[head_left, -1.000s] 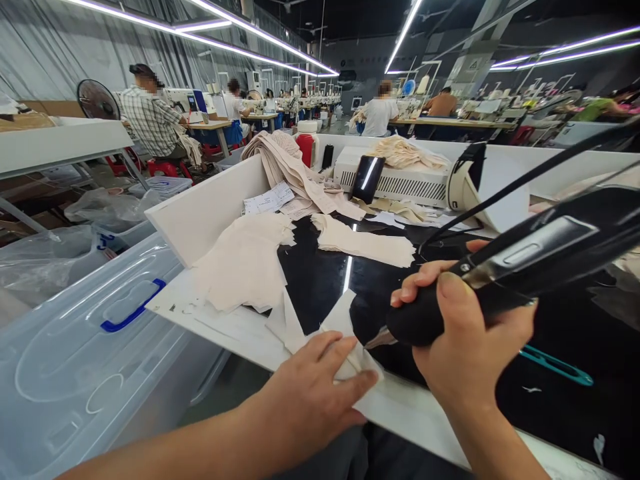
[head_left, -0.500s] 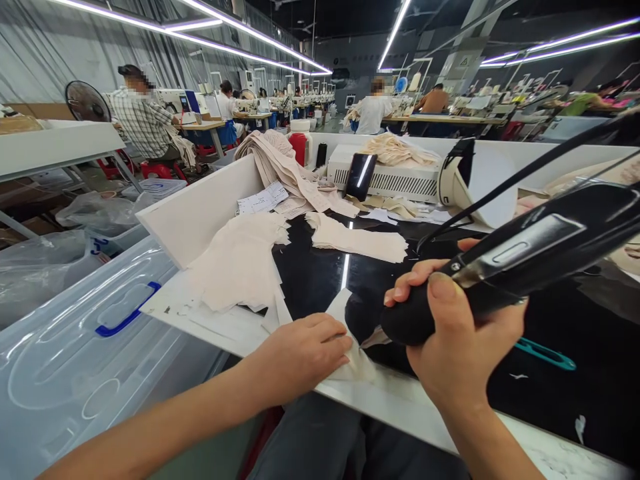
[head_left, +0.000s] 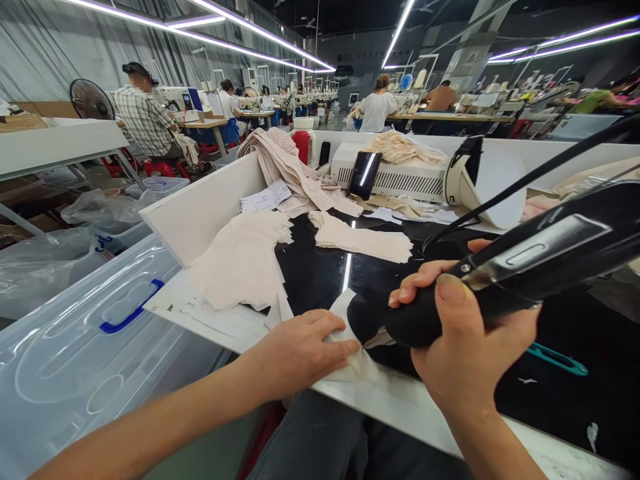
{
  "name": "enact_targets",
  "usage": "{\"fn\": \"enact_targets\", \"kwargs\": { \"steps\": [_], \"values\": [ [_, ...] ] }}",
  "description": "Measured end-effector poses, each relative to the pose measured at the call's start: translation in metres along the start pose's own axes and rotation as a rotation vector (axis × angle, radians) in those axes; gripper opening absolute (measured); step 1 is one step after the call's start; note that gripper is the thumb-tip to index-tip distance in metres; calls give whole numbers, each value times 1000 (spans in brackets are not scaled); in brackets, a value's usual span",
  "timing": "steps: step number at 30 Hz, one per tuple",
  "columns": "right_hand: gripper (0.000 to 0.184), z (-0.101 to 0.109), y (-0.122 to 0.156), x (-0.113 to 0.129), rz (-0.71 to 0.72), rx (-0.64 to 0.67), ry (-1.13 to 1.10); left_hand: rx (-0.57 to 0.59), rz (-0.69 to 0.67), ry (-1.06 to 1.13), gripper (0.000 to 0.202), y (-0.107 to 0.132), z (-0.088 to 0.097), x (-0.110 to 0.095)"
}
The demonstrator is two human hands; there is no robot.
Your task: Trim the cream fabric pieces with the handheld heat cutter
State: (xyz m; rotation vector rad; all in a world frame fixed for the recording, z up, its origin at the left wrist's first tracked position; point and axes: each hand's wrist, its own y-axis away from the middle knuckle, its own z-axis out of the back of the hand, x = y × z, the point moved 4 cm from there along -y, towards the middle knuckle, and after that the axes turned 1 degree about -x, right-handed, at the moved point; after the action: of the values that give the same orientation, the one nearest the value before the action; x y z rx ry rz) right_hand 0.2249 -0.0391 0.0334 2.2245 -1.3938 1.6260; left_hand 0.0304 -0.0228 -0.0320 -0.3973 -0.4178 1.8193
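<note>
Your left hand [head_left: 305, 350] is steadying pale cloth [head_left: 345, 308] at the near table edge [head_left: 400, 399], pinch unclear; right hand [head_left: 470, 340] is gripping the black tool [head_left: 515, 263]. You're likely positioning; next is calling for flat cloth.

We can read no words or numbers here. The paper [head_left: 265, 197] beside the cloth [head_left: 300, 175] carries rows of dark print, but the characters are too small for us to make out. On the pillar [head_left: 483, 30] we can tell one sign [head_left: 471, 59]: a triangle on a pale plate; any wording with it is beyond us. Along the back wall [head_left: 370, 83] we see a faint row of lettering [head_left: 375, 58], too dim and distant to spell out. The tool [head_left: 595, 233] has a silver panel [head_left: 555, 248] marked with a long rounded outline, in which we can read nothing.
</note>
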Motion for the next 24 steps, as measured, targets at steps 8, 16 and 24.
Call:
{"fn": "enact_targets", "kwargs": {
  "steps": [8,16,24],
  "values": [
    [50,-3,0,3,-6,-35,21,-5,0,-38,23,0,-2,-2],
    [49,-4,1,4,-4,-38,19,35,-24,-71,26,0,-1,-3],
    [52,0,3,-2,9,14,-10,51,-40,-115,25,3,-1,-3]
  ]
}}
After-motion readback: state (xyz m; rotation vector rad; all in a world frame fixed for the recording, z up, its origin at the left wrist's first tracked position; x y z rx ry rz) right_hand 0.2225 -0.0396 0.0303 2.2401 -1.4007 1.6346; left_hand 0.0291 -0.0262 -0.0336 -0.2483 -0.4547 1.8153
